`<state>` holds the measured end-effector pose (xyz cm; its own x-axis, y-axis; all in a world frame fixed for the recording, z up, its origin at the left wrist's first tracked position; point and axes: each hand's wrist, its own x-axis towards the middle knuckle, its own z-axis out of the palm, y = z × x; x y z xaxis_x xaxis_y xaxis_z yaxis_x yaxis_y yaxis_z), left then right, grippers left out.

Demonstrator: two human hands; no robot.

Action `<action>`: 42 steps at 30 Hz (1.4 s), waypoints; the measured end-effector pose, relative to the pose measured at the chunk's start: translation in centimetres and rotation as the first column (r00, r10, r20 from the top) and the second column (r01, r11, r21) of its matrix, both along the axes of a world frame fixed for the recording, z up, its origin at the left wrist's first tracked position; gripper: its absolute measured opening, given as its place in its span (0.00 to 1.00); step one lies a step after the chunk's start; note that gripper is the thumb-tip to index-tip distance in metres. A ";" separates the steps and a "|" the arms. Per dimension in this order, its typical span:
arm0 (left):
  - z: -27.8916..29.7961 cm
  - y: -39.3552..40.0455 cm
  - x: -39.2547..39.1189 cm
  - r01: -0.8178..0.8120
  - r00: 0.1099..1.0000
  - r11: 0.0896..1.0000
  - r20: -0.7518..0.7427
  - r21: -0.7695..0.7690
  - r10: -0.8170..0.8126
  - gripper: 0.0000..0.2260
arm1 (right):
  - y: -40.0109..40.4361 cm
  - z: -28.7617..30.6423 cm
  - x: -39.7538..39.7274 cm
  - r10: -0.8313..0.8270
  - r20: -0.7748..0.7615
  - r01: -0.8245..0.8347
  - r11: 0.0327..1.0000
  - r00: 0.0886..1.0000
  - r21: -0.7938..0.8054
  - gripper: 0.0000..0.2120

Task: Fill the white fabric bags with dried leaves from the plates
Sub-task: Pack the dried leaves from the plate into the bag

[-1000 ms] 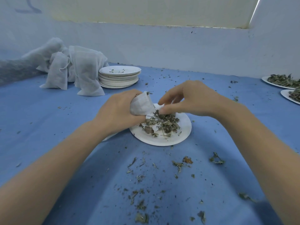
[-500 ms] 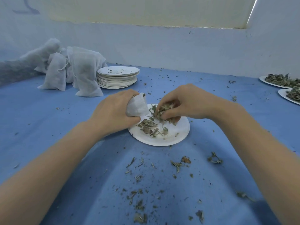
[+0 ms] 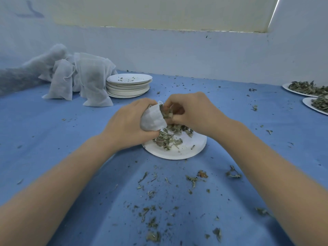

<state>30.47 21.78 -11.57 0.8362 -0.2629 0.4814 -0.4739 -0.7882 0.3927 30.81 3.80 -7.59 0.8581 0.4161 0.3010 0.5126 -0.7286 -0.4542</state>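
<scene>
table: blue cloth [image 3: 53, 139] fills the frame, loose leaf bits [image 3: 193, 180] strewn across the lower centre
filled bags: pile of white bags [image 3: 85, 80] upper left, leaning on each other, just beside a stack of used plates [image 3: 128, 86]
waiting plates: 2 plates with leaves [image 3: 308, 89] at the right edge, well apart from the hands
working plate: plate [image 3: 186, 150] in the centre, part of its dried leaves [image 3: 166, 139] left in it, right half bare
left hand: left hand [image 3: 127, 125] wraps round the small bag [image 3: 152, 118] and holds it tilted over the plate, mouth facing right
right hand: right hand [image 3: 193, 110] has fingers curled on a pinch of leaves [image 3: 166, 112] right at the bag mouth
step: stuffing a pinch into the bag, likely mid-fill; how full the bag is cannot be told
do it well: keep the mouth open and over the plate so drops land in it, not on the cloth
do it well: push the pinch past the rim before letting go; small pinches spill less
risk: brittle leaves crumble and scatter, as the cloth already shows
</scene>
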 end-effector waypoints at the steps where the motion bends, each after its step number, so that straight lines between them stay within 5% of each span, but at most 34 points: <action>1: 0.0 -0.1 -0.1 0.004 1.000 1.000 0.002 0.024 -0.004 0.26 | 0.2 0.0 0.0 -0.009 0.039 0.010 0.999 0.999 -0.035 0.06; 5: -0.2 -0.4 -0.3 0.008 1.000 0.997 0.024 0.074 -0.009 0.27 | 0.8 -0.3 0.0 0.007 0.139 0.018 0.985 0.990 -0.174 0.07; 9: -0.3 -0.3 -0.1 -0.016 1.000 0.999 -0.001 0.033 0.016 0.26 | 0.4 0.1 -0.5 0.084 -0.127 -0.060 0.982 0.988 0.177 0.12; 14: -0.2 0.0 0.0 -0.057 0.998 0.998 0.011 -0.020 0.058 0.26 | 0.0 0.5 -0.6 0.298 -0.331 -0.101 0.861 0.895 0.499 0.10; 19: 0.1 -0.7 -0.4 -0.040 0.997 0.999 0.061 0.029 0.038 0.25 | 1.3 -0.4 -0.7 0.009 -0.082 0.012 0.969 0.997 0.246 0.07; 24: 0.2 -1.4 -0.7 -0.013 0.985 0.988 0.172 0.157 -0.014 0.20 | 2.2 -0.9 -1.3 0.065 -0.122 -0.047 0.989 0.990 0.143 0.18; 28: 0.4 -1.2 -0.6 -0.030 0.993 0.996 0.120 0.079 0.020 0.25 | 1.1 0.1 -1.2 0.246 -0.277 -0.177 0.951 0.929 0.252 0.08; 34: 0.7 -0.4 0.1 -0.071 0.996 0.997 0.048 0.044 0.068 0.26 | -0.5 0.8 -0.5 0.341 -0.247 -0.192 0.857 0.907 0.479 0.16; 38: 0.8 0.5 0.5 -0.114 0.993 0.990 0.040 0.080 0.111 0.26 | -0.9 0.4 0.1 0.203 -0.149 -0.103 0.859 0.968 0.502 0.13; 42: 0.7 1.2 0.8 -0.128 0.992 0.989 -0.007 0.070 0.129 0.24 | -2.0 -0.3 1.2 -0.030 -0.092 0.051 0.971 0.995 0.235 0.10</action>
